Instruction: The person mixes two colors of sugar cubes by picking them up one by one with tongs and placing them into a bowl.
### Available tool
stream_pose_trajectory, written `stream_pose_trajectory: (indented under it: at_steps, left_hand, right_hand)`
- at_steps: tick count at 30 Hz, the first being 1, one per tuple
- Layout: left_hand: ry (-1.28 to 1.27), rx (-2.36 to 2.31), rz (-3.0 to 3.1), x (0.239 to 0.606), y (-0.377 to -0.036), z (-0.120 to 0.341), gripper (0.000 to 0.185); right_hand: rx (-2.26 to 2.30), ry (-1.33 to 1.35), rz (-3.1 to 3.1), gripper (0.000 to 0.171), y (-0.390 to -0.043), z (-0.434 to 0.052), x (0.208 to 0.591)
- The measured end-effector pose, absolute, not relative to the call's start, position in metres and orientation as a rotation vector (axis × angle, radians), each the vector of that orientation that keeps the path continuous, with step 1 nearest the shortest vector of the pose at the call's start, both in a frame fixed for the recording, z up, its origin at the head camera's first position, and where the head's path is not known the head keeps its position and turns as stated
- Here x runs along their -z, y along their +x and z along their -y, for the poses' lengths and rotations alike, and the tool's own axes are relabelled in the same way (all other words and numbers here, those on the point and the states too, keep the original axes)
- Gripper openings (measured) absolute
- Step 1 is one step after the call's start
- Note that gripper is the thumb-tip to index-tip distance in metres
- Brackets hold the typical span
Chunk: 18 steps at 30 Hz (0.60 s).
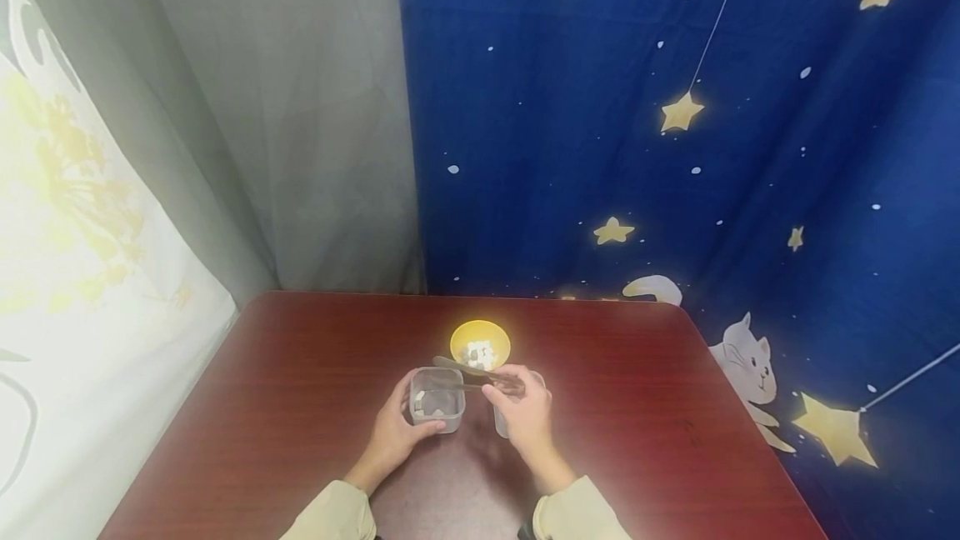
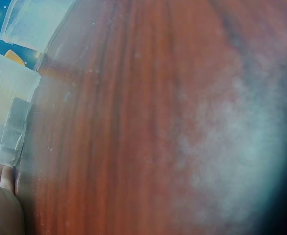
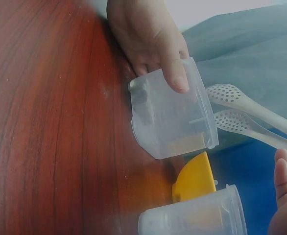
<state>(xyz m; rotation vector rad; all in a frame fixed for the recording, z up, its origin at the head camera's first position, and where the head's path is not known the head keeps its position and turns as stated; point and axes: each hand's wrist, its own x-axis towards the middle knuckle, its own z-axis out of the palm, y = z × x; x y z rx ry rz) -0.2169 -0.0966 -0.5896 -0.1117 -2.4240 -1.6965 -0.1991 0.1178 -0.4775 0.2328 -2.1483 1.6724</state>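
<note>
The left hand (image 1: pixel 393 430) is clamped on the side of a clear box (image 1: pixel 453 424), thumb at the front and fingers round the other side. I can't tell if the box sits flat on the table (image 1: pixel 645 407). It looks light, thin and a bit bendy, and smooth, so it could slip. A soft hold low on the sides should do; a hard squeeze could bend it.

Next come the tongs (image 3: pixel 259 112), with their tips apart beside the rim of that box. They look light and stiff, with holes in the ends. The best place to hold them is far back from the tips, where the right hand (image 1: pixel 527 411) has its fingers clamped on them.

Now for what is inside. The left box has a few small blocks at the bottom. Behind it, a bit to the right, the yellow bowl (image 1: pixel 480 330) has a pile of small white blocks (image 1: pixel 478 353). Last, another clear box (image 1: pixel 501 425) is partly behind the right hand, and I can't tell what it holds.
</note>
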Motion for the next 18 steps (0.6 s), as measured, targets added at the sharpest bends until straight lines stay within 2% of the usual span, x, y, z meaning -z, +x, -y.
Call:
stream_pose_trajectory:
  at_steps: [11, 18]
  left_hand:
    - [-0.113, 1.693, 2.436, 0.590, -0.216, 0.097, 0.104]
    - [-0.117, 1.708, 2.432, 0.590, -0.216, 0.097, 0.105]
  right_hand:
    - [-1.653, 0.230, 2.232, 0.024, -0.197, -0.113, 0.484]
    - [-1.645, 0.345, 2.285, 0.027, -0.217, -0.113, 0.515]
